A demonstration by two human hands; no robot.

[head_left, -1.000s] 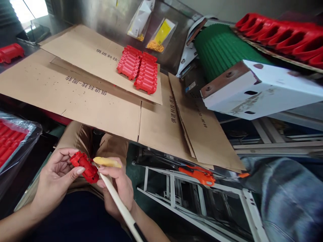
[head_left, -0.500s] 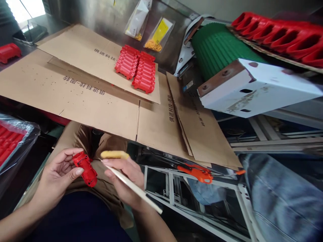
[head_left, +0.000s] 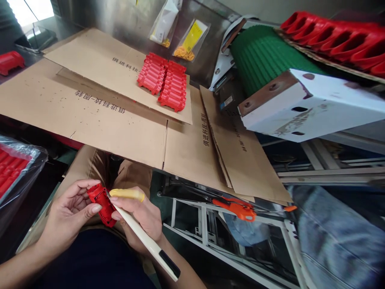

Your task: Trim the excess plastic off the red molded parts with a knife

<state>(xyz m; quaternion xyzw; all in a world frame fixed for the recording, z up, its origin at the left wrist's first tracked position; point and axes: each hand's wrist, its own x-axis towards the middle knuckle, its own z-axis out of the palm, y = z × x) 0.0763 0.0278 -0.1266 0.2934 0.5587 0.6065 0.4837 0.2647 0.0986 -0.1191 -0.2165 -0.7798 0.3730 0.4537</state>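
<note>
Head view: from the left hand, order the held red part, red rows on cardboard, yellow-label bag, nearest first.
1. Held red part, in the left hand.
2. Red rows, on the cardboard, forward-right.
3. Yellow-label bag, beyond the rows.

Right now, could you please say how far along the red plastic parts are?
The two rows of red parts on the cardboard sheet look done. In hand is one red part, in the left hand, the right hand holding a white tool beside it. Those in the lined bin may be left, though I cannot tell.
</note>
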